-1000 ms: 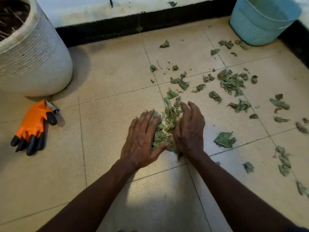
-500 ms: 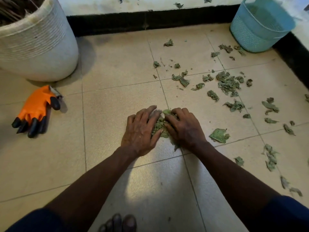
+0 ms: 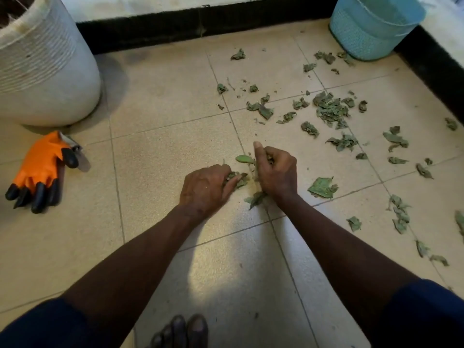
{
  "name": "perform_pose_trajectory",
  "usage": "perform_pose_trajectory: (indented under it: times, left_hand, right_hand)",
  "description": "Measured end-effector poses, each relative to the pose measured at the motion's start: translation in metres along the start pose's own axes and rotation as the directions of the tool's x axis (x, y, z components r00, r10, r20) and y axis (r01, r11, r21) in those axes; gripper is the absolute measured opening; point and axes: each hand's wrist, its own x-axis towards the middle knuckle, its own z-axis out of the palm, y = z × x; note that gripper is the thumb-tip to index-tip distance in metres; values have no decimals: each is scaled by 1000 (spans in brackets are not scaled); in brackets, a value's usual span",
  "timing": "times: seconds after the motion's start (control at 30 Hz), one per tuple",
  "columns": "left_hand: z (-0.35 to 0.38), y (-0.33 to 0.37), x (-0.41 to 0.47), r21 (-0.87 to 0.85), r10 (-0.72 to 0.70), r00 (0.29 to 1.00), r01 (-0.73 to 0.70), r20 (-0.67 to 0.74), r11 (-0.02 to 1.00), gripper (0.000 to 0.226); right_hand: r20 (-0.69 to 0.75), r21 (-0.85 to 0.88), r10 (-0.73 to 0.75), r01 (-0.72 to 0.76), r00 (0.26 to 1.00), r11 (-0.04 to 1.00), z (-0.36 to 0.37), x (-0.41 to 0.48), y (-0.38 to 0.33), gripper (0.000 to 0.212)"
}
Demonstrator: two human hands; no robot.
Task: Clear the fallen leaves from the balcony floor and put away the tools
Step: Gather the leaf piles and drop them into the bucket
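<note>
My left hand is closed around a clump of dry green leaves on the beige tiled floor. My right hand is beside it, fist closed on more leaves, with a green leaf tip sticking out at its top and others below. Many loose leaves lie scattered to the right and beyond. A single larger leaf lies just right of my right wrist. An orange glove with black fingertips lies at the left, over a metal tool.
A large white ribbed planter stands at the back left. A light blue basket stands at the back right corner. A black skirting runs along the wall and down the right side. My toes show at the bottom.
Both hands, flat around the leaf pile a second ago, have pressed the leaves together and curled into fists that hold them. The view has drawn back a little.
</note>
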Motion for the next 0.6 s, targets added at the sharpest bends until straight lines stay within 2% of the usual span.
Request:
perform_pose_trajectory:
  times: [0.07, 0.13, 0.17, 0.23, 0.27, 0.3, 0.33, 0.43, 0.5, 0.6]
  left_hand:
    - [-8, 4, 9, -245, -173, 984, 159, -38, 957, 40]
    - [-16, 14, 21, -536, -363, 931, 289, -35, 793, 45]
    - [-20, 21, 27, -669, -444, 896, 324, -10, 669, 47]
    - [-38, 45, 41, -887, -565, 818, 335, 107, 317, 46]
    - [-51, 59, 49, -935, -600, 782, 318, 167, 155, 43]
    - [-63, 72, 57, -954, -615, 762, 296, 203, 53, 38]
    - [-76, 85, 64, -963, -614, 761, 271, 210, 7, 34]
    - [-131, 128, 89, -984, -563, 813, 178, 148, -2, 20]
    - [-168, 158, 105, -991, -557, 823, 136, 109, 8, 18]
    - [-225, 220, 125, -993, -509, 858, 109, 65, 56, 27]
  right_hand:
    - [-67, 311, 273, -239, 960, 920, 0, 1, -12, 55]
    - [-57, 544, 498, -391, 866, 742, -1, 7, -23, 50]
    - [-4, 629, 598, -463, 801, 625, -2, 9, -29, 44]
    - [135, 756, 700, -530, 701, 384, -5, 10, -47, 33]
    - [202, 806, 689, -518, 696, 287, -7, 11, -60, 28]
    - [255, 844, 653, -493, 713, 209, -11, 11, -75, 26]
    - [289, 879, 615, -458, 734, 133, -16, 12, -92, 26]
    - [286, 947, 546, -319, 787, -36, -56, 19, -149, 25]
    - [238, 970, 570, -223, 787, -97, -92, 26, -183, 23]
    - [179, 979, 572, -89, 800, -182, -166, 29, -225, 27]
